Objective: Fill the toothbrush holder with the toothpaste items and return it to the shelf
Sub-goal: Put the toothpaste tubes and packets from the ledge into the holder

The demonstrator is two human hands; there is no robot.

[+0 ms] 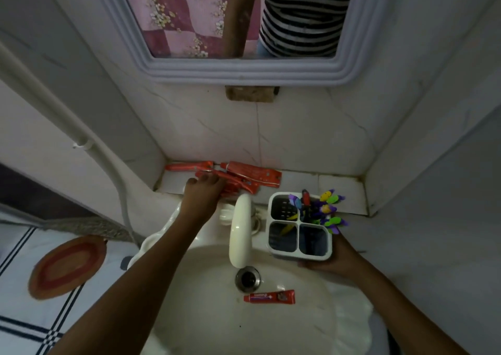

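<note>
Fingers: left hand (202,196) on crumpled red tubes (244,177), grip unclear | right hand (332,258) grips four-compartment holder (299,228)

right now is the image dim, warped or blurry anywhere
Head view: dim, flat lighting, no hard glare; wide-angle bending curves the walls and the mirror frame; print on the small tube in the sink is soft; left hand and holder stay readable.

Three flattened red toothpaste tubes (252,174) are being counted along the shelf's (339,186) back edge, one small tube (269,297) in the sink (284,327), and one four-compartment holder (299,230); the toothbrushes (329,208) are overlapping too much for a count.
</note>
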